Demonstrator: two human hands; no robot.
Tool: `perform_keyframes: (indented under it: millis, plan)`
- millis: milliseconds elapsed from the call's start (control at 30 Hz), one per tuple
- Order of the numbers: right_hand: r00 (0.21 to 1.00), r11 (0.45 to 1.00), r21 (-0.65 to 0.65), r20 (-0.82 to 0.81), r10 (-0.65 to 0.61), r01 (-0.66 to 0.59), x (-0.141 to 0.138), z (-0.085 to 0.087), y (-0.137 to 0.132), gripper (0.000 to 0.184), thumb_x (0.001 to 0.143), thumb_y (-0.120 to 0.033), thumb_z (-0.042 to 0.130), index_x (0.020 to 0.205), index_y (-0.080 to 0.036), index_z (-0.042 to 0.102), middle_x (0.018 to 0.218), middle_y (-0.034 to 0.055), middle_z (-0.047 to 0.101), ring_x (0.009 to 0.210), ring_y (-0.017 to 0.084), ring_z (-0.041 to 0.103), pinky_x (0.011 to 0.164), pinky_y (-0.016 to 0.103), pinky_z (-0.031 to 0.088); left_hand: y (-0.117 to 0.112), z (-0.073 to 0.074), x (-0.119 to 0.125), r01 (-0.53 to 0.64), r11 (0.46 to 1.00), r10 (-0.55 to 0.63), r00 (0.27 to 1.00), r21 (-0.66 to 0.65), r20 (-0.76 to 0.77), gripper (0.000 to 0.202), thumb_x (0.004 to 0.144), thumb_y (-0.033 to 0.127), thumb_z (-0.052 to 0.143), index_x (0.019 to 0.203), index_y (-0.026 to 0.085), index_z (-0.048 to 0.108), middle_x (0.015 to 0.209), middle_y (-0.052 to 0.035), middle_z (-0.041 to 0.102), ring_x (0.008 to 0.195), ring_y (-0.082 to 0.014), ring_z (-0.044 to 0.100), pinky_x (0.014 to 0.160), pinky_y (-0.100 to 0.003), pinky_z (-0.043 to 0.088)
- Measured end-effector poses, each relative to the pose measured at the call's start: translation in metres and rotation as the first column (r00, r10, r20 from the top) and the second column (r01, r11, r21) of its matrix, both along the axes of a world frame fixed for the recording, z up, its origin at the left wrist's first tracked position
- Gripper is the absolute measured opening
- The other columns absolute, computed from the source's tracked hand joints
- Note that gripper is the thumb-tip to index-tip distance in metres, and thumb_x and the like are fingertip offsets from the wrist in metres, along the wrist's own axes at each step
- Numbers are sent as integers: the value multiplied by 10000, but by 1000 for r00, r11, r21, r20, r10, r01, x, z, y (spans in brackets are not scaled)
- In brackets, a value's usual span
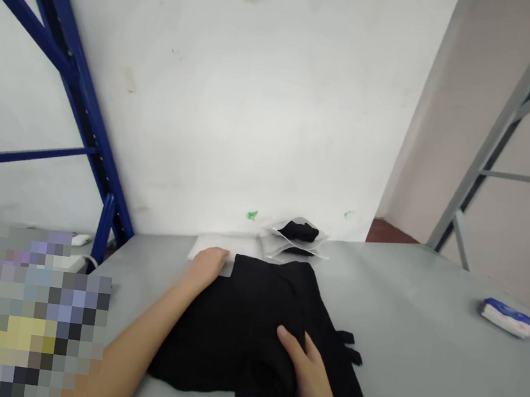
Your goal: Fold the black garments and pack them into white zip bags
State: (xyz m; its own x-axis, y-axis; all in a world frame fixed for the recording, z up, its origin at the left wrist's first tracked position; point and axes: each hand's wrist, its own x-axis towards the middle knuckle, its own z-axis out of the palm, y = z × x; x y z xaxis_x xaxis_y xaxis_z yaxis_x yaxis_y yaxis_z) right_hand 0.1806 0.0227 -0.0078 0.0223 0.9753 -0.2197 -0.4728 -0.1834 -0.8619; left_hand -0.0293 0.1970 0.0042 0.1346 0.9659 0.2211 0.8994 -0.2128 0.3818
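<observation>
A black garment [235, 323] lies partly folded on the grey table, close to its front edge. My left hand [208, 267] is at the garment's far left corner, fingers curled and apparently closed on its edge; the fingertips are partly hidden. At the near right part, my right hand [309, 365] grips a fold, thumb on top and the other fingers mostly underneath. Two short black straps [348, 346] stick out from the garment's right side. Just beyond my left hand lies a flat stack of whitish plastic bags [235, 245].
Frosted bags with black contents [298, 231] rest against the white wall panel [266, 108]. A tissue pack [507, 317] lies on the right of the grey table [432, 335]. A blue rack post [88, 99] rises at left, beside blurred-out items. A grey frame stands at right.
</observation>
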Motion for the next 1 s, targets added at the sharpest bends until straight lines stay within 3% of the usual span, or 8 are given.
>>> perform_keyframes:
  millis: [200, 367, 500, 633, 800, 867, 933, 1000]
  plan:
    - [996, 992, -123, -92, -10, -1, 0, 3, 0, 600, 666, -445, 733, 1205, -232, 575, 1035, 86, 705, 967, 299, 651, 753, 377, 544, 4, -3, -6, -123, 992, 123, 988, 1, 97, 292, 891, 335, 538, 1143, 189, 560, 1178, -74, 580, 986, -195, 594, 836, -402, 509]
    - [985, 992, -124, -170, -27, 6, 0, 1, -1, 530, 662, -420, 744, 1142, -241, 608, 1044, 77, 704, 1023, 303, 627, 807, 390, 529, -14, 33, -23, -225, 961, 182, 951, 159, 250, 236, 895, 324, 515, 1050, 171, 606, 1109, -64, 627, 1012, -208, 592, 892, -409, 474]
    - [968, 984, -179, -243, -60, 17, 4, -5, 0, 448, 670, -399, 746, 1083, -277, 628, 1049, 61, 699, 981, 294, 639, 722, 373, 542, -57, 61, -38, -158, 953, 69, 945, 260, 320, 232, 845, 261, 456, 872, 221, 683, 1096, -34, 670, 1100, -220, 569, 974, -315, 415]
    - [966, 984, -178, -250, -62, 17, 11, -10, -1, 372, 654, -409, 743, 987, -267, 658, 968, 50, 708, 779, 256, 664, 471, 298, 484, -91, 52, -55, -75, 980, 26, 966, 182, 257, 149, 681, 195, 595, 676, 270, 724, 1040, -43, 704, 1101, -271, 573, 1003, -365, 381]
    - [951, 987, -158, -305, -59, 10, 15, -10, -1, 328, 603, -354, 784, 900, -252, 691, 866, 19, 713, 678, 203, 654, 441, 250, 469, -125, 33, -44, -243, 957, 213, 960, 159, 184, 216, 728, 205, 542, 861, 213, 713, 1010, -150, 677, 1012, -358, 572, 965, -522, 329]
    - [945, 989, -151, -323, -52, 2, 13, -10, 0, 296, 631, -349, 776, 895, -241, 695, 891, 23, 721, 735, 208, 670, 495, 256, 499, -146, 32, -20, -197, 970, 172, 969, 139, 174, 174, 771, 304, 556, 855, 229, 688, 966, -109, 671, 961, -316, 579, 933, -450, 364]
    - [941, 990, -140, -336, -39, -9, 12, -9, 2, 256, 666, -331, 764, 889, -229, 691, 889, 27, 728, 828, 223, 679, 607, 282, 536, -167, 32, 7, 52, 995, -38, 985, -82, 167, 172, 717, 361, 655, 857, 261, 664, 1005, -56, 651, 949, -277, 577, 868, -368, 404]
    - [941, 989, -148, -336, -46, -4, 10, -9, 3, 271, 668, -307, 769, 908, -220, 679, 883, 32, 731, 901, 245, 676, 708, 324, 549, -182, 31, 25, 170, 961, -136, 977, -218, 164, 199, 656, 310, 717, 838, 252, 661, 994, -47, 637, 948, -269, 571, 842, -338, 406]
